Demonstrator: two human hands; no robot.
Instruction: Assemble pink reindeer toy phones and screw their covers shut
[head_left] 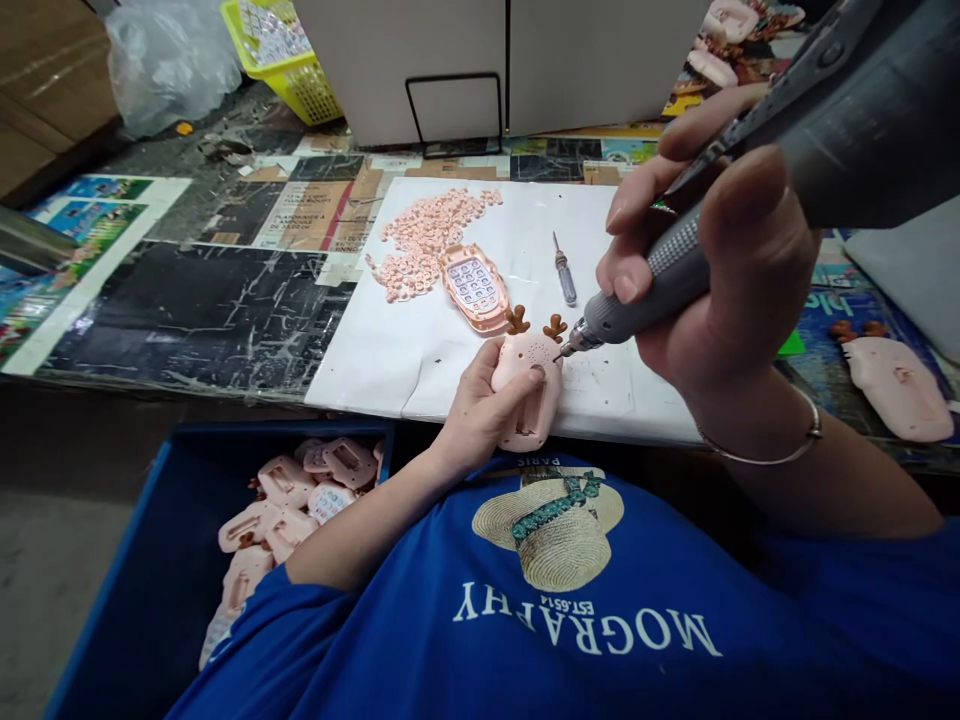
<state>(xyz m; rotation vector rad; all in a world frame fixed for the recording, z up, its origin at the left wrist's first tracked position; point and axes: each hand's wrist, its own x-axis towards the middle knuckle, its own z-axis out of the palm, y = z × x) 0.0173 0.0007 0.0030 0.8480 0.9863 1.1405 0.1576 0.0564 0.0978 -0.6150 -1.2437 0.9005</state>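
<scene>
My left hand (484, 405) grips a pink toy phone (529, 350) with brown antlers, its back with speaker holes and a battery recess facing up. My right hand (727, 250) is wrapped round a grey electric screwdriver (675, 265). The bit meets the upper right edge of the toy's back, at or very near a screw hole. Just beyond the toy lie an opened toy phone shell with a keypad (476, 285) and a heap of small pink parts (427, 245). A small manual screwdriver (564, 272) rests to their right on a white sheet (375, 370).
Below left, a blue bin (169, 500) holds several pink toy phones. Another antlered toy phone (900, 385) lies at the right. At the back are a yellow basket (300, 95), a plastic bag (169, 60) and grey panels (435, 50) with a black wire frame (454, 78).
</scene>
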